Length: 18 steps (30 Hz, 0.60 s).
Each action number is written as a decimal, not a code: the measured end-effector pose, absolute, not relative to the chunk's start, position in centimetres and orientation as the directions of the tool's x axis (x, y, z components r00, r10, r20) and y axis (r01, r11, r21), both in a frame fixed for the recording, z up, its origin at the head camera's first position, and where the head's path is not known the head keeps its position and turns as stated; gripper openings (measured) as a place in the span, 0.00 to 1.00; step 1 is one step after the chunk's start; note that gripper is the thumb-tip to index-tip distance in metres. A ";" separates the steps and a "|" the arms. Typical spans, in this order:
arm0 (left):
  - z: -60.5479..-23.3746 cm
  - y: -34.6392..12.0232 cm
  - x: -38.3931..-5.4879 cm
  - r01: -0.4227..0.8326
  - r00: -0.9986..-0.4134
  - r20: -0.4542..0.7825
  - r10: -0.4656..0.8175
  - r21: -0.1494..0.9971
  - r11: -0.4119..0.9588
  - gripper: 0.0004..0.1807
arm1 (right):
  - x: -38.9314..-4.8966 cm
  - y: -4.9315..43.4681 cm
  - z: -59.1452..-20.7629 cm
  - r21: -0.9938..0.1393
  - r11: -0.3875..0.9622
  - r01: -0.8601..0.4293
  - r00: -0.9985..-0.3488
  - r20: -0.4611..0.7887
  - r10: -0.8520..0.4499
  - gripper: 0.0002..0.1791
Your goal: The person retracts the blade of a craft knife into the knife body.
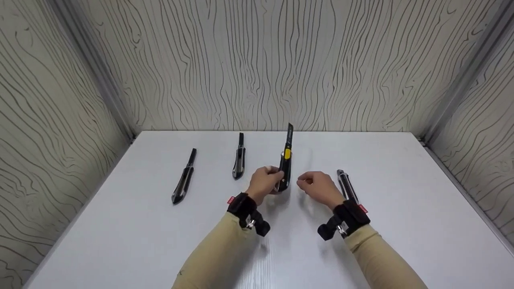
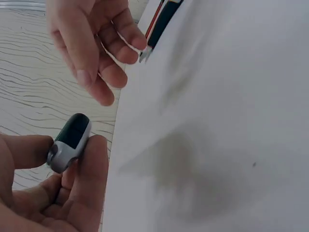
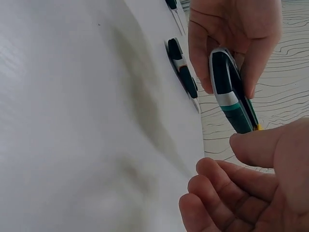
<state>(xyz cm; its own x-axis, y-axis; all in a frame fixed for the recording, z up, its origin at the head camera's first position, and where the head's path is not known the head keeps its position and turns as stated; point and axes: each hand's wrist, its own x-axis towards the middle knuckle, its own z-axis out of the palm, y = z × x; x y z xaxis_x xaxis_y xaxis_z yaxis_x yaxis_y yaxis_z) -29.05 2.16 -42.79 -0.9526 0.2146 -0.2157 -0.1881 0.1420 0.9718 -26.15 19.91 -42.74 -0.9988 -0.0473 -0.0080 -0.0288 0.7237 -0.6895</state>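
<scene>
A black utility knife (image 1: pixel 285 170) with a yellow slider stands near upright above the table, its dark blade extended toward the back wall. My left hand (image 1: pixel 265 181) pinches it low on the handle between thumb and fingers; in the left wrist view the rounded butt end of the knife (image 2: pixel 71 140) faces the camera. Just to the right, my right hand (image 1: pixel 320 187) hovers with fingers loosely bent and nothing in them. In the right wrist view its thumb (image 3: pixel 256 146) comes close to the knife's upper part.
Two more utility knives, one at far left (image 1: pixel 183 182) and one nearer the middle (image 1: pixel 239 161), lie on the white table (image 1: pixel 120 241) with dark blades out. Another knife (image 1: pixel 347 185) lies at right, partly hidden by the right wrist. Wood-patterned walls enclose the back and sides.
</scene>
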 end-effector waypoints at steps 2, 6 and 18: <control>-42.8 2.5 -28.4 -0.190 -0.945 -0.213 0.247 0.975 0.111 0.14 | -26.1 20.2 -42.5 -0.720 0.694 -0.013 -0.998 -0.030 -0.050 0.16; -43.2 3.3 -27.1 -0.197 -0.928 -0.208 0.310 0.978 0.068 0.13 | -26.1 20.7 -42.5 -0.801 0.597 0.041 -0.996 -0.078 -0.037 0.20; -44.5 5.1 -24.3 -0.222 -0.878 -0.225 0.421 0.973 0.058 0.11 | -25.7 21.2 -43.1 -0.921 0.363 0.142 -0.990 -0.123 0.075 0.27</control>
